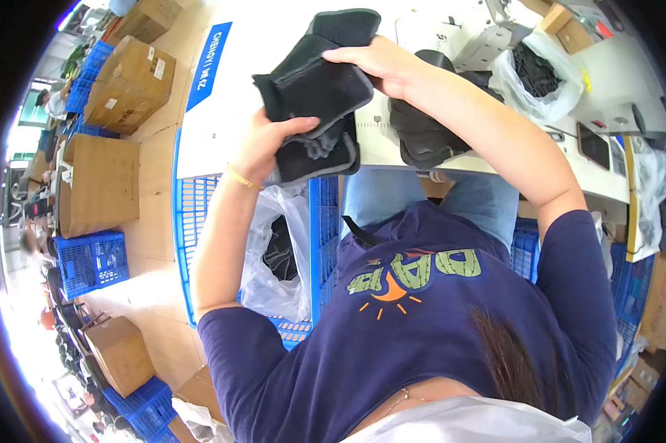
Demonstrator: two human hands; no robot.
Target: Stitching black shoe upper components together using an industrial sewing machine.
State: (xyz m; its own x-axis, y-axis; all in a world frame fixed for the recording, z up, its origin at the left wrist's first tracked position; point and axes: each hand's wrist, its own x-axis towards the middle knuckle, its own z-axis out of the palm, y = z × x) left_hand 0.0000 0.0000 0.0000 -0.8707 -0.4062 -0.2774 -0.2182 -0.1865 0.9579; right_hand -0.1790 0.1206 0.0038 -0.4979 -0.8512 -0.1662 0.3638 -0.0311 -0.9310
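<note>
Both my hands hold a black fabric piece point(318, 94) with stitched, bound edges over the white sewing table point(222, 140). My left hand point(268, 139) grips its near left side, thumb on top. The fingers of my right hand point(381, 65) are closed on its far right part, where a black flap stands up. Below it, more black fabric pieces point(311, 164) lie at the table's near edge, partly covered by the held one. To the right, under my right forearm, rests a pile of black pieces point(425, 133).
A white sewing machine point(488, 33) stands at the far right, near a clear bag of black strips point(536, 70). A phone point(593, 146) lies on the right. Beside my legs, a blue crate point(324, 236) holds a bag of black pieces. Cardboard boxes point(100, 184) line the left floor.
</note>
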